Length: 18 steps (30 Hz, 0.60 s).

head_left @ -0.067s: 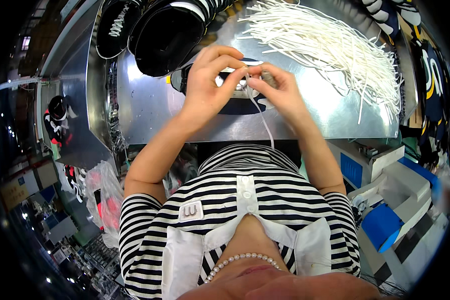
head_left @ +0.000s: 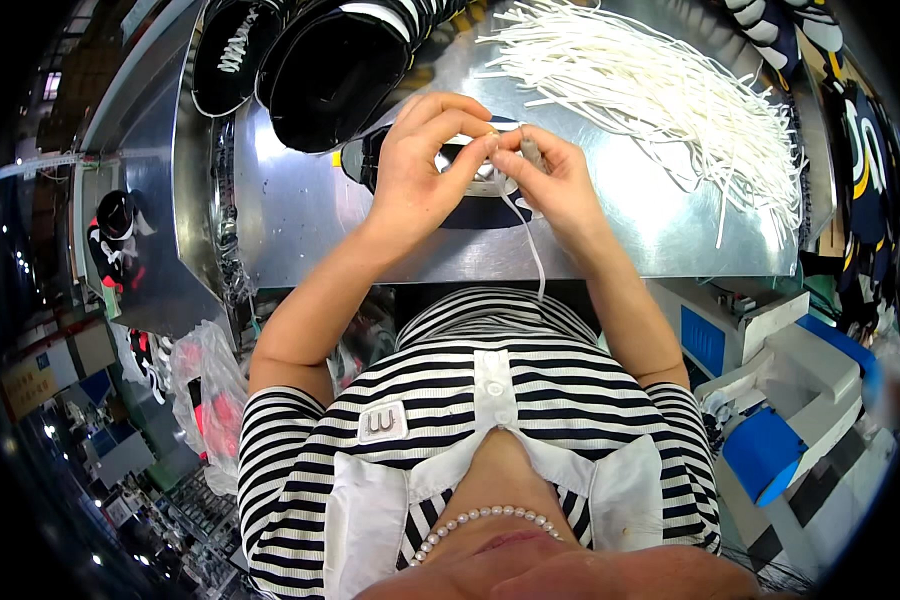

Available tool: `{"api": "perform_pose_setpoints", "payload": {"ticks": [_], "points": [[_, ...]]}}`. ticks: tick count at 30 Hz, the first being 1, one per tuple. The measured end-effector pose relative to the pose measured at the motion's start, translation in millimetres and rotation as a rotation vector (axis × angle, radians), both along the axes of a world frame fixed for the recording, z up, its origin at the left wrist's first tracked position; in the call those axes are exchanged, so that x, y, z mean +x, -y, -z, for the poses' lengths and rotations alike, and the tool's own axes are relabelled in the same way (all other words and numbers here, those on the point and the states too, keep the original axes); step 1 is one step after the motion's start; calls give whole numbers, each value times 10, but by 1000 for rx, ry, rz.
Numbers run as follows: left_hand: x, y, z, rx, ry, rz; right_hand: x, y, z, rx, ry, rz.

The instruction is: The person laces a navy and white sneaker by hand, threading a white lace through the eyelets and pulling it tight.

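A white shoelace (head_left: 533, 245) hangs from between my fingertips and trails over the table's front edge. My left hand (head_left: 417, 175) is closed in a pinch on the lace near its upper end. Close beside it, my right hand (head_left: 560, 185) also pinches at the lace, fingertips almost touching the left ones. Against the right fingers shows a small grey piece (head_left: 532, 152); whether it is a finger cover or a held tool, I cannot tell. Below both hands lies a dark shoe upper (head_left: 475, 214) with white parts, mostly hidden by them.
A large heap of white shoelaces (head_left: 660, 100) covers the right back of the metal table (head_left: 310, 235). Black shoe uppers (head_left: 330, 85) stand at the back left, one laced (head_left: 235, 60). Dark uppers hang at far right, above a grey and blue machine (head_left: 770, 400).
My right hand has shifted slightly, its fingers a little further bent. The hanging end of the lace has swung slightly left. My left hand is nearly still.
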<state>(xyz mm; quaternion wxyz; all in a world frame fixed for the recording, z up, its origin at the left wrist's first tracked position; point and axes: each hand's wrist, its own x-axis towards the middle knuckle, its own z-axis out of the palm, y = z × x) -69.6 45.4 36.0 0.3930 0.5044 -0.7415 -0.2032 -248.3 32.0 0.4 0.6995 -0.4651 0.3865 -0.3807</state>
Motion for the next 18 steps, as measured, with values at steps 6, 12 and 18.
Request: {"api": "perform_pose_setpoints", "payload": {"ticks": [6,12,18], "points": [[427,-363,70,98,297,-66,-31,20,188,148,84,99],[307,-5,319,1326,-760,-154,204,8,403,-67,-211,154],[116,-194,383,952,-564,-310,128,-74,330,-151,-426,81]]}}
